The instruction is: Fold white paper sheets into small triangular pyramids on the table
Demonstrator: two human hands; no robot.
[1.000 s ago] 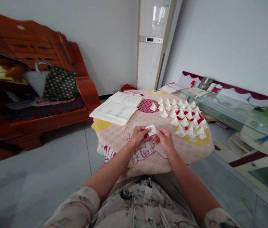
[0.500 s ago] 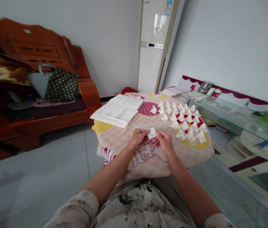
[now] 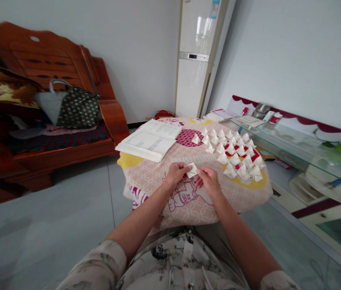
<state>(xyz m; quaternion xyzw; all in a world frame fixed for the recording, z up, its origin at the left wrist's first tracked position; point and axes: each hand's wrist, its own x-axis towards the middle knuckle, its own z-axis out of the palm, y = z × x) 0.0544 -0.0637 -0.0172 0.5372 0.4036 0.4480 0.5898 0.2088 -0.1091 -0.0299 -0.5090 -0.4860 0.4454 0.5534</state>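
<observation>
A small folded square of white paper (image 3: 192,170) is held up just above the cloth-covered table (image 3: 152,181). Fingers and thumb of my left hand (image 3: 176,173) pinch its left side. My right hand (image 3: 208,180) has its thumb and fingers closed at the paper's right corner. Several folded paper pyramids (image 3: 231,149) stand in rows to the right of my hands. Beyond my left hand lies an open book (image 3: 150,141) with printed pages.
A glass-topped cabinet (image 3: 294,149) runs along the right wall, with cups and small items on it. At the table's far edge sits a stack of booklets (image 3: 220,115). A wooden sofa (image 3: 52,56) holding bags is at left, and a tall air conditioner (image 3: 193,80) fills the corner.
The folded paper has tilted and shifted slightly left between my fingers. Both hands stay in nearly the same place, and the pyramids and book have not moved.
</observation>
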